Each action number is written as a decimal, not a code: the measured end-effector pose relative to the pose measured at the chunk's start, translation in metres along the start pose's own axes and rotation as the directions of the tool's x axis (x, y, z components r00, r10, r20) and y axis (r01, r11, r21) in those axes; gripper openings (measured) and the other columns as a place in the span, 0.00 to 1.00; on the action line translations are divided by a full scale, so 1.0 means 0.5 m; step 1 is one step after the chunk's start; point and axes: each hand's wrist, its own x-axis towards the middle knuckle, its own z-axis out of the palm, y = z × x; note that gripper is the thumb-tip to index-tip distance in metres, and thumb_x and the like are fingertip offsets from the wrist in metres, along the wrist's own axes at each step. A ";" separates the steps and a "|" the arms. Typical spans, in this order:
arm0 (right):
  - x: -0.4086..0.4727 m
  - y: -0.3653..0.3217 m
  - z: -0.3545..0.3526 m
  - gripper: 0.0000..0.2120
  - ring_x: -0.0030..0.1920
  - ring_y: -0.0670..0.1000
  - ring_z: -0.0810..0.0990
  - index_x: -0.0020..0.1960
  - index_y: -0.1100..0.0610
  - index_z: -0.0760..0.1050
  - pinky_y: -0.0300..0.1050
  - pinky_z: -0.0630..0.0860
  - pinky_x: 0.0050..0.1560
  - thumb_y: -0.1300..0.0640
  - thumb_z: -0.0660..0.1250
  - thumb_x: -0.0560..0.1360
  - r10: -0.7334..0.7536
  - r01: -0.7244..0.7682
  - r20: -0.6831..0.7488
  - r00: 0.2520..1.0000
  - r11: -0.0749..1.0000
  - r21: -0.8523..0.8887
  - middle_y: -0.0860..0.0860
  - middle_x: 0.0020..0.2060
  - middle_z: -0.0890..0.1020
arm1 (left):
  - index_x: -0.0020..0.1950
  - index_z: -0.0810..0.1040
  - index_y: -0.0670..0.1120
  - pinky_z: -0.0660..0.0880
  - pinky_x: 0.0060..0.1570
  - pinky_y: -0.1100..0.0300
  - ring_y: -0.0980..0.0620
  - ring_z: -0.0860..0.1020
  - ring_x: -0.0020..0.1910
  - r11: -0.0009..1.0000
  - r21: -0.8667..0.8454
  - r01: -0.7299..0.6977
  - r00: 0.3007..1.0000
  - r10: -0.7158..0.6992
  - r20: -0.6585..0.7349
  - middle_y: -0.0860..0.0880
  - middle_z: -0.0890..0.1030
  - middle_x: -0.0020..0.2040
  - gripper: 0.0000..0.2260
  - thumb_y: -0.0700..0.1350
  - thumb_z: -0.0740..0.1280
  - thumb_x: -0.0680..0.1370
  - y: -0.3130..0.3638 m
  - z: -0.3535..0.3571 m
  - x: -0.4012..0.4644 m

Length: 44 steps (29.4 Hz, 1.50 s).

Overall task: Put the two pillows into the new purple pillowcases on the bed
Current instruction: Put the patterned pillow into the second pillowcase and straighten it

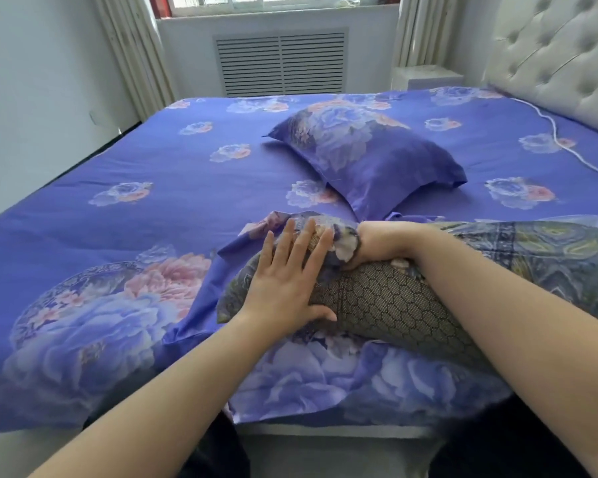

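One pillow in a purple floral pillowcase (366, 157) lies in the middle of the bed. Nearer to me a second pillow (394, 305), dark with a honeycomb net pattern, lies across the bed's front edge. A purple floral pillowcase (204, 288) is partly around its left end. My left hand (287, 281) rests flat on that end with fingers spread. My right hand (377, 243) is closed on the bunched edge of the pillowcase on top of the pillow; its fingers are partly hidden by cloth.
The bed carries a purple floral sheet (118, 167). A tufted white headboard (560, 56) stands at the right, with a white cord (560, 136) lying along it. A bedside unit (425, 75), radiator grille (280, 62), window and curtains lie beyond the bed.
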 end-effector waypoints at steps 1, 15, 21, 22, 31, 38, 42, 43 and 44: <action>0.006 -0.001 0.007 0.21 0.44 0.50 0.81 0.49 0.52 0.81 0.47 0.78 0.52 0.42 0.75 0.61 0.003 -0.003 0.011 1.000 1.000 -0.028 0.49 0.43 0.83 | 0.77 0.39 0.50 0.47 0.73 0.39 0.40 0.46 0.77 1.000 -0.025 0.005 0.996 -0.002 0.084 0.43 0.49 0.78 0.62 0.74 0.68 0.56 -0.011 0.001 0.024; 0.020 0.051 0.052 0.24 0.54 0.54 0.76 0.59 0.53 0.71 0.48 0.72 0.52 0.41 0.67 0.68 0.096 -0.131 -0.211 0.973 0.979 -0.159 0.51 0.55 0.77 | 0.62 0.76 0.52 0.69 0.53 0.62 0.49 0.77 0.58 0.905 -0.399 0.149 0.790 0.134 0.599 0.51 0.80 0.59 0.32 0.61 0.77 0.61 -0.014 0.102 0.292; 0.049 0.066 0.039 0.56 0.76 0.59 0.40 0.77 0.55 0.41 0.62 0.42 0.74 0.32 0.68 0.64 0.068 -0.110 -0.101 0.993 0.863 -0.493 0.54 0.77 0.43 | 0.53 0.78 0.50 0.74 0.47 0.57 0.46 0.79 0.52 0.951 -0.276 0.140 0.866 0.017 0.500 0.48 0.82 0.51 0.32 0.71 0.71 0.60 -0.006 0.117 0.227; 0.062 0.069 0.030 0.60 0.76 0.60 0.38 0.77 0.55 0.39 0.63 0.40 0.73 0.31 0.69 0.61 0.129 -0.130 -0.036 0.991 0.856 -0.500 0.55 0.77 0.41 | 0.55 0.77 0.51 0.72 0.45 0.58 0.46 0.79 0.52 0.961 -0.255 0.111 0.882 0.023 0.470 0.48 0.82 0.51 0.32 0.71 0.70 0.60 -0.001 0.113 0.214; 0.148 0.056 0.030 0.61 0.74 0.55 0.60 0.78 0.57 0.44 0.50 0.60 0.72 0.34 0.75 0.59 0.161 -0.020 0.372 0.914 0.935 -0.354 0.55 0.76 0.58 | 0.50 0.76 0.47 0.73 0.48 0.53 0.45 0.76 0.51 0.964 -0.260 0.053 0.965 0.018 0.263 0.46 0.78 0.48 0.30 0.72 0.67 0.64 0.015 0.107 0.120; 0.056 0.072 0.029 0.34 0.53 0.49 0.74 0.62 0.53 0.68 0.43 0.69 0.52 0.41 0.75 0.63 -0.099 0.125 0.188 0.977 0.984 -0.129 0.48 0.55 0.76 | 0.41 0.75 0.48 0.68 0.41 0.56 0.47 0.76 0.43 0.947 -0.320 -0.020 0.999 0.028 0.021 0.50 0.76 0.40 0.28 0.73 0.62 0.65 0.001 0.090 0.095; -0.020 0.033 -0.040 0.25 0.44 0.52 0.75 0.53 0.49 0.68 0.43 0.67 0.42 0.37 0.71 0.64 -0.231 0.215 0.002 0.973 0.900 -0.380 0.48 0.46 0.78 | 0.34 0.71 0.48 0.63 0.32 0.60 0.48 0.75 0.34 0.910 -0.407 -0.071 0.969 -0.034 -0.245 0.50 0.72 0.33 0.20 0.64 0.65 0.70 0.009 0.049 0.100; -0.033 0.022 -0.069 0.23 0.42 0.52 0.74 0.50 0.47 0.67 0.43 0.67 0.40 0.36 0.71 0.64 -0.238 0.202 -0.031 0.971 0.880 -0.430 0.47 0.42 0.77 | 0.33 0.70 0.47 0.63 0.30 0.59 0.47 0.75 0.33 0.898 -0.436 -0.065 0.953 -0.074 -0.294 0.50 0.72 0.32 0.18 0.61 0.66 0.71 0.017 0.033 0.109; -0.045 0.012 -0.100 0.22 0.41 0.52 0.72 0.48 0.46 0.66 0.43 0.66 0.38 0.36 0.71 0.64 -0.244 0.185 -0.061 0.968 0.856 -0.483 0.46 0.40 0.74 | 0.32 0.68 0.48 0.64 0.28 0.59 0.47 0.75 0.32 0.884 -0.465 -0.051 0.936 -0.120 -0.332 0.50 0.72 0.31 0.17 0.58 0.66 0.71 0.027 0.016 0.120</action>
